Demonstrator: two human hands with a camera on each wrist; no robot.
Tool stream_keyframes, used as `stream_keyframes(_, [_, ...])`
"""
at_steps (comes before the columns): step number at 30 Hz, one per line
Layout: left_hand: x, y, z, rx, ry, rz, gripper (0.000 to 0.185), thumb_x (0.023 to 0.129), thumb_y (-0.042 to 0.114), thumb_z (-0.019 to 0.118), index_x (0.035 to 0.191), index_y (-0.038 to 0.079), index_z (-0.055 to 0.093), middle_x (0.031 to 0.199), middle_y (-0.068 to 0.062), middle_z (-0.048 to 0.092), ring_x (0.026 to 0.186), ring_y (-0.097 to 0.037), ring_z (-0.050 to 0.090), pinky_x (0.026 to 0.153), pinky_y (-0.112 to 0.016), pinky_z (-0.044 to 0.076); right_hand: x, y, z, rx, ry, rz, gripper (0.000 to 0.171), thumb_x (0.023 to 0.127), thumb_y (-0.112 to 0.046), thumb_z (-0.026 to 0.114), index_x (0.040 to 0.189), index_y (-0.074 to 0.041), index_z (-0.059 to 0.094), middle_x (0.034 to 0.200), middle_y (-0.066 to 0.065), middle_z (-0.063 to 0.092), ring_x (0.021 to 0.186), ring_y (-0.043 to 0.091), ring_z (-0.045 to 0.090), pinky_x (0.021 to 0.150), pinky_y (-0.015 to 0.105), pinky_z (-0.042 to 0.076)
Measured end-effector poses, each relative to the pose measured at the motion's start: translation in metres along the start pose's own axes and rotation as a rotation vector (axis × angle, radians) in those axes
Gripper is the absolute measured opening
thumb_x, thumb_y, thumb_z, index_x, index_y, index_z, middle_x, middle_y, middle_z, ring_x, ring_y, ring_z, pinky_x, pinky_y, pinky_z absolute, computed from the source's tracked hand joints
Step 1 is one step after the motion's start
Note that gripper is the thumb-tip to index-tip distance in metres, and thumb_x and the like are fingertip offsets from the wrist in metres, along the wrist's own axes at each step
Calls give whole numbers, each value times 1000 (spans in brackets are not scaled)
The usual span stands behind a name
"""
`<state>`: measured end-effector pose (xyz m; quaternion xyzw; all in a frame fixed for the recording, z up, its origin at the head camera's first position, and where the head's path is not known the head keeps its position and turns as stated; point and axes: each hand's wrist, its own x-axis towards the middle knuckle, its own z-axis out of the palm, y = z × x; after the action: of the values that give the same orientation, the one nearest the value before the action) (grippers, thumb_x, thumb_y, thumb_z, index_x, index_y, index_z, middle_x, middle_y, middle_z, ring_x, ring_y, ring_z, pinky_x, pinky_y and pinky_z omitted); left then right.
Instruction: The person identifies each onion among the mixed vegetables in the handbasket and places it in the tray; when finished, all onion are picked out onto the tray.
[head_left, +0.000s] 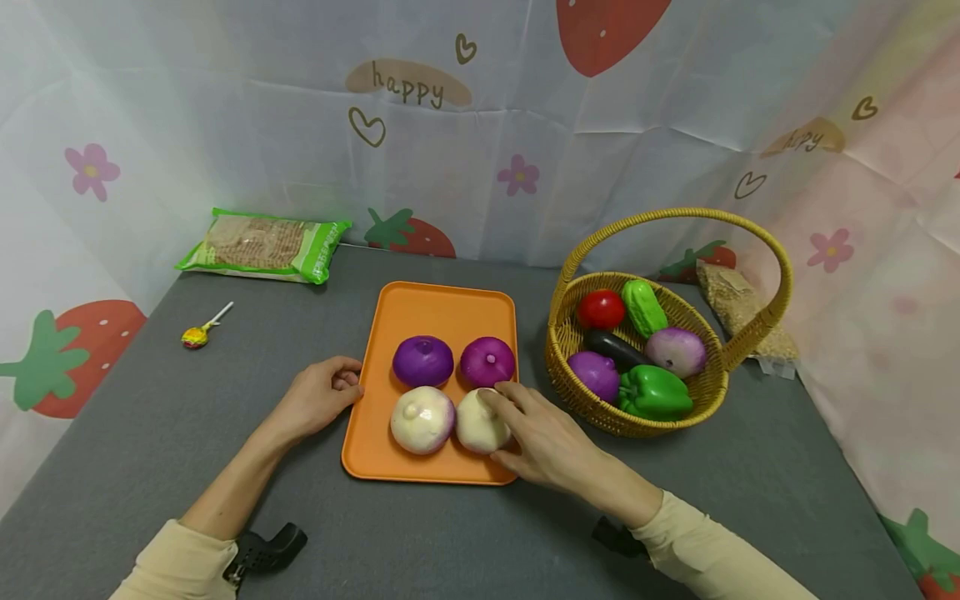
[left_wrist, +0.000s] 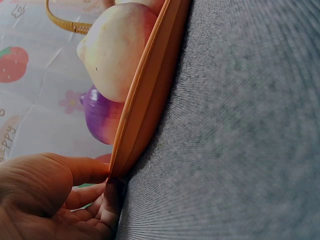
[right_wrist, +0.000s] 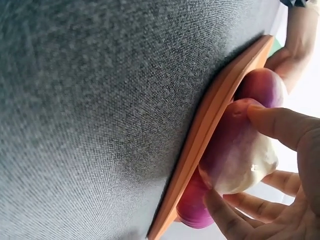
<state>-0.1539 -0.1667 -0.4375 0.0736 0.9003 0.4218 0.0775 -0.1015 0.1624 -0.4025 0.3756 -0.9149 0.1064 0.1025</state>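
Note:
An orange tray point(head_left: 450, 310) lies on the grey table and bears two purple onions point(head_left: 423, 361) point(head_left: 487, 362) at the back and two white-and-purple turnips in front. My left hand point(head_left: 321, 397) pinches the tray's left rim; in the left wrist view the thumb is on top and curled fingers are beneath. My right hand point(head_left: 546, 437) holds the front right turnip point(right_wrist: 240, 150), thumb on one side and fingers spread round the other. Beside it, the front left turnip point(head_left: 422, 421) sits untouched, its pale end up.
To the right stands a wicker basket point(head_left: 557, 350) with a tall handle, holding a tomato, a green pepper, an eggplant and other vegetables. A bag of grain point(head_left: 738, 304) lies behind it. At the back left are a green-edged packet point(head_left: 262, 244) and a lollipop point(head_left: 197, 336).

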Motion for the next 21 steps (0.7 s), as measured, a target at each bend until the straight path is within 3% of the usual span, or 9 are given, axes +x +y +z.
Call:
stream_keyframes(16, [0,0,0,0,-10,-12,40,92,13,61,127,-7,56,103,-15,63,86,-16,58,74,-26,46,-1,-1,-12,-16,-30,47,72,75,-33,83,137,-15,52,134,13,55,112,26,59,80,38,56])
stream_keyframes(21, [0,0,0,1,-8,-12,40,92,13,61,127,-7,56,103,-15,63,86,-16,58,74,-26,46,-1,2,-25,-39,0,47,66,78,-36,80,135,-15,55,134,13,56,115,27,58,85,39,56])
